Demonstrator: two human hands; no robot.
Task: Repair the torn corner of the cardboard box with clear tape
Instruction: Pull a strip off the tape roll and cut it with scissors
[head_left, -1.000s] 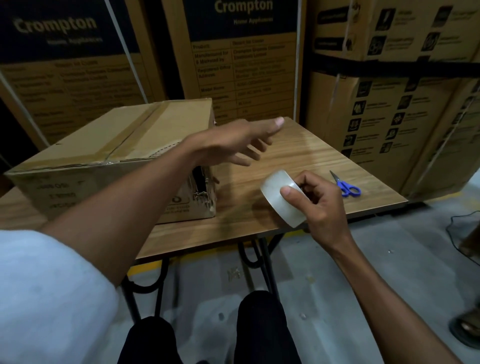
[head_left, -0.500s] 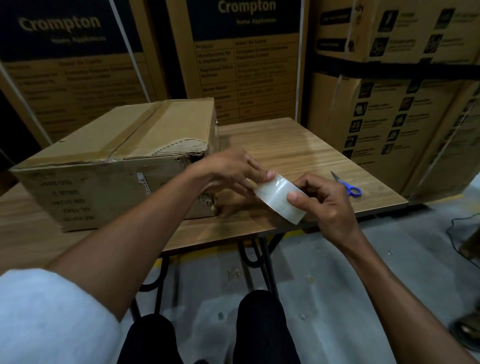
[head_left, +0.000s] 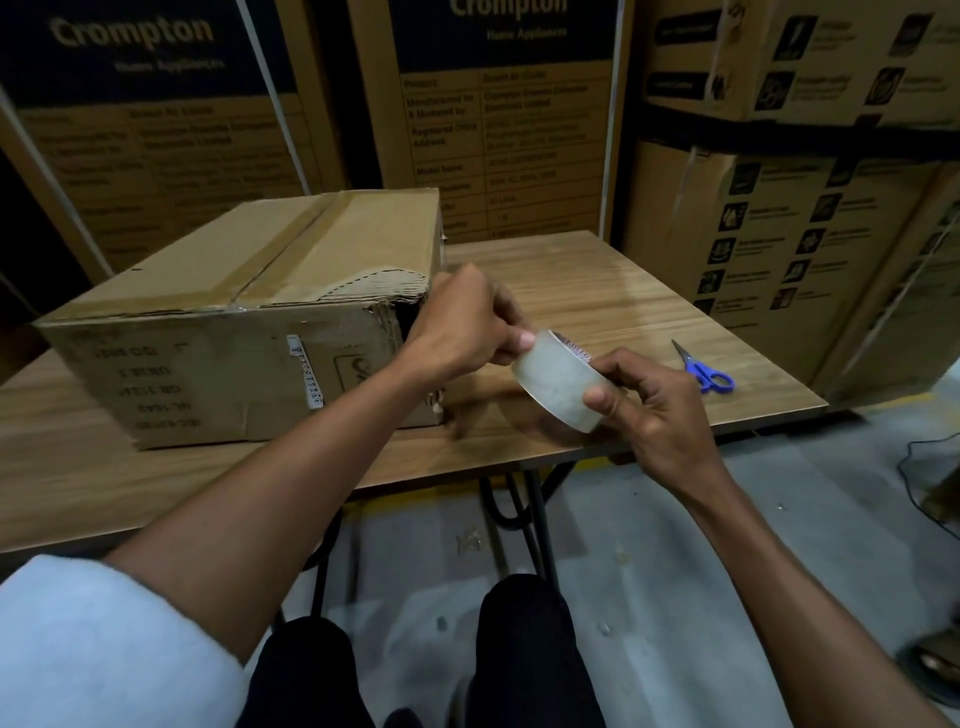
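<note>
A brown cardboard box (head_left: 228, 322) lies on the wooden table (head_left: 597, 291), its near right top corner torn with corrugated layers showing (head_left: 384, 288). A roll of clear tape (head_left: 556, 382) is held over the table's front edge, right of the box. My right hand (head_left: 654, 410) grips the roll from the right side. My left hand (head_left: 467, 322) is in front of the torn corner, its fingertips pinching the top of the roll where the tape's end lies. My left forearm hides the box's lower right corner.
Blue-handled scissors (head_left: 704, 371) lie on the table near its right front corner. Tall stacked printed cartons (head_left: 498, 114) stand close behind and to the right (head_left: 789, 218) of the table. My knees (head_left: 524, 649) are below the table's front edge, over a grey floor.
My left hand came back from reaching over the table and closed its fingertips on the tape roll. My right hand kept the roll, shifting it slightly.
</note>
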